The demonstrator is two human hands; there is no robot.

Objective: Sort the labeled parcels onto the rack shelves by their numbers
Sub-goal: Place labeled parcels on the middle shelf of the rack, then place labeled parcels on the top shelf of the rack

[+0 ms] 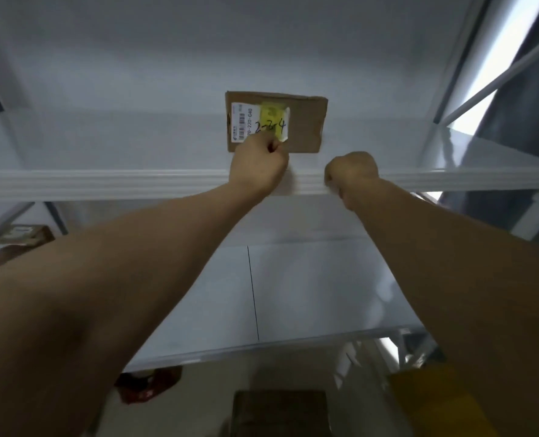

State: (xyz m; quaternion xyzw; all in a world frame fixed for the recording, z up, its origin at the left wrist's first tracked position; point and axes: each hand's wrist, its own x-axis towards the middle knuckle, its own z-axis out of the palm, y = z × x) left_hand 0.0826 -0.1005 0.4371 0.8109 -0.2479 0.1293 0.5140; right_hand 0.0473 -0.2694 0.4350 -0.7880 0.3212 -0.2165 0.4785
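Note:
A flat brown cardboard parcel [306, 127] stands on the upper rack shelf, against the white back. It carries a white barcode label and a yellow tag with "2-3-4" handwritten on it. My left hand [258, 162] reaches over the shelf's front rail [104, 182]. Its curled fingers and thumb pinch the parcel's lower left edge and hide part of the label. My right hand [350, 175] is a closed fist at the rail, just right of and below the parcel. It holds nothing and does not touch the parcel.
Below my arms lies a white lower shelf [309, 294]. More brown parcels [12, 244] sit on a shelf at far left. On the floor are a red packet [145, 386], a dark box [277, 414] and a yellow item [435, 402]. Rack posts and braces rise at right.

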